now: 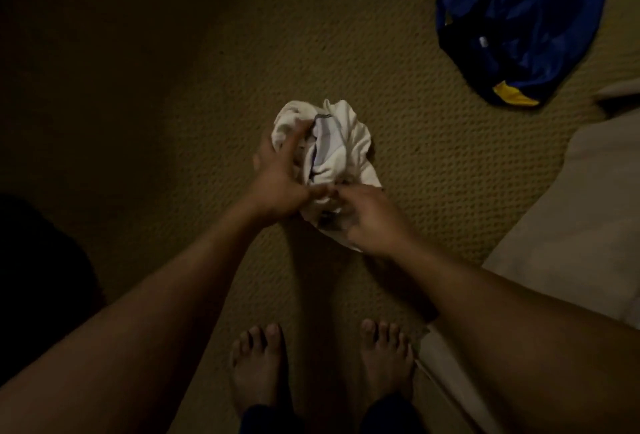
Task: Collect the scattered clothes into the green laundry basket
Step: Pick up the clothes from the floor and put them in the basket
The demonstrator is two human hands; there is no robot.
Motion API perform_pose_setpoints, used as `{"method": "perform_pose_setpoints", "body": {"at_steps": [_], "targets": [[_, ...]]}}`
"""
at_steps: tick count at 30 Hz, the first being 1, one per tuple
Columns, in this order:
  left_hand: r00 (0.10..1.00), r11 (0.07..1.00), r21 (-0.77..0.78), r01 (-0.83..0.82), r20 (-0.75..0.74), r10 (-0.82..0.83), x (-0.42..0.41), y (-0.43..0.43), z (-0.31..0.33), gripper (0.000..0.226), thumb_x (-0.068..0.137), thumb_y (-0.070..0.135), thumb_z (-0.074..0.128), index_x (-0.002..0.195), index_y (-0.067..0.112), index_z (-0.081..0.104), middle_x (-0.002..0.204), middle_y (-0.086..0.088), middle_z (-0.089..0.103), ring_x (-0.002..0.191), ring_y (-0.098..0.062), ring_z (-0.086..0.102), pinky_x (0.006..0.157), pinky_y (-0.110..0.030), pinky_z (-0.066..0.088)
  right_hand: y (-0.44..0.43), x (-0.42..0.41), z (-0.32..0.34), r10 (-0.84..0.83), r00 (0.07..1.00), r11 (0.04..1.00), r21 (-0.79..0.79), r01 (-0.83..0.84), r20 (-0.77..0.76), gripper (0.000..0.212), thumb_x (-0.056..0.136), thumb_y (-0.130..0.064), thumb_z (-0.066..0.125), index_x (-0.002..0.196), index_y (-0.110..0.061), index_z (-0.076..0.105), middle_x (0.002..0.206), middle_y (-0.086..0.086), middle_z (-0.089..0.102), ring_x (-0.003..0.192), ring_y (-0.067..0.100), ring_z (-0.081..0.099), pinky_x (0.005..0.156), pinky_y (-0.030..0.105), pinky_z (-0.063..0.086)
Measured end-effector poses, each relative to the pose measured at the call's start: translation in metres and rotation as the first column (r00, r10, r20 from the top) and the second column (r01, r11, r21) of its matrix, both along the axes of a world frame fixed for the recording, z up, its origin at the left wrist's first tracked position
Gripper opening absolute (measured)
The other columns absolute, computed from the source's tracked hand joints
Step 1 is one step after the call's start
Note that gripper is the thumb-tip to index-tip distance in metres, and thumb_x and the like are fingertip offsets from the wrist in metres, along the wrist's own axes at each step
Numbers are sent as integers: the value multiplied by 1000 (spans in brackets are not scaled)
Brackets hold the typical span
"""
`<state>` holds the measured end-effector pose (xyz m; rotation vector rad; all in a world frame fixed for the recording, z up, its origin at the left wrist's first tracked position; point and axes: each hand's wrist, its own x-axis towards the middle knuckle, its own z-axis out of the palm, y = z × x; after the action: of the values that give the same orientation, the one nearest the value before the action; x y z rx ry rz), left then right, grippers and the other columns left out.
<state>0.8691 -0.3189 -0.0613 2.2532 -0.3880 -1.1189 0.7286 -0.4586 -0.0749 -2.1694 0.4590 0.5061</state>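
A crumpled white garment with a thin dark stripe is bunched between both hands above the tan carpet. My left hand grips its left side, fingers pushed into the folds. My right hand holds its lower edge from the right. A blue garment with a yellow patch lies on the carpet at the upper right. No green basket is in view.
My bare feet stand on the carpet below the hands. A pale bed or mattress edge runs along the right side. A dark shape fills the left edge. The room is dim.
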Motion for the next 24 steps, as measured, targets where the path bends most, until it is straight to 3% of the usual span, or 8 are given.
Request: {"method": "perform_pose_setpoints", "body": {"at_steps": [4, 7, 9, 11, 13, 15, 21, 24], "targets": [[980, 997, 57, -42, 197, 30, -28, 8, -31, 100, 73, 30, 84, 149, 45, 22, 159, -8, 14, 145, -33, 18, 113, -56, 32, -28, 5, -1, -345, 938, 931, -119, 345, 28, 51, 83, -20, 66, 133, -23, 61, 130, 6, 63, 120, 25, 58, 97, 33, 48], [928, 989, -24, -148, 342, 147, -44, 2, -36, 71, 79, 20, 74, 138, 38, 39, 146, -6, 33, 133, -29, 33, 102, -45, 41, -36, 5, -10, -392, 865, 920, -126, 372, -312, 92, 74, -35, 84, 151, -23, 35, 148, 10, 46, 132, 30, 48, 103, 40, 45], [916, 974, -92, -209, 330, 228, -45, 2, -36, 58, 81, 18, 71, 131, 36, 46, 139, -3, 40, 126, -25, 41, 98, -42, 46, -21, 0, -11, -420, 777, 851, 93, 516, -468, 97, 73, -28, 88, 149, -28, 28, 139, 2, 52, 120, 29, 57, 86, 44, 57], [944, 963, -130, -237, 201, 260, -38, 8, -30, 56, 80, 18, 74, 128, 33, 51, 138, -2, 44, 119, -18, 49, 95, -40, 52, -4, 1, -4, -483, 633, 575, 326, 751, -605, 81, 83, -11, 77, 146, -34, 31, 129, -1, 59, 109, 30, 64, 75, 47, 61], [984, 977, -131, -167, 41, 174, -28, 21, -11, 62, 74, 19, 78, 128, 34, 52, 134, 0, 50, 112, -15, 56, 90, -42, 57, 5, 14, 10, -497, 505, 229, 455, 861, -705, 54, 90, -3, 57, 140, -19, 49, 117, 8, 72, 104, 31, 69, 90, 53, 57], [996, 982, -175, -65, -70, 54, -21, 37, 21, 68, 73, 22, 81, 131, 38, 49, 133, 3, 51, 114, -13, 58, 91, -44, 57, 11, 32, 42, -500, 513, 88, 549, 831, -697, 34, 94, -7, 48, 123, -13, 65, 105, 10, 77, 100, 27, 72, 94, 48, 55], [996, 965, -261, -39, -87, 16, -1, 63, 162, 134, 54, 34, 98, 154, 50, 10, 155, 15, 11, 141, -10, 26, 105, -26, 46, 42, 65, 163, -402, 724, 242, 697, 675, -561, 34, 100, -17, 55, 133, -20, 61, 123, 9, 72, 117, 26, 67, 105, 50, 49], [997, 952, -298, -63, 30, 75, 11, 72, 235, 117, 59, 36, 96, 150, 51, 26, 150, 9, 29, 130, -1, 39, 86, -8, 49, 50, 76, 233, -336, 795, 349, 717, 604, -506, 40, 92, -25, 65, 132, -22, 62, 123, 6, 72, 117, 25, 67, 104, 52, 50]]}}
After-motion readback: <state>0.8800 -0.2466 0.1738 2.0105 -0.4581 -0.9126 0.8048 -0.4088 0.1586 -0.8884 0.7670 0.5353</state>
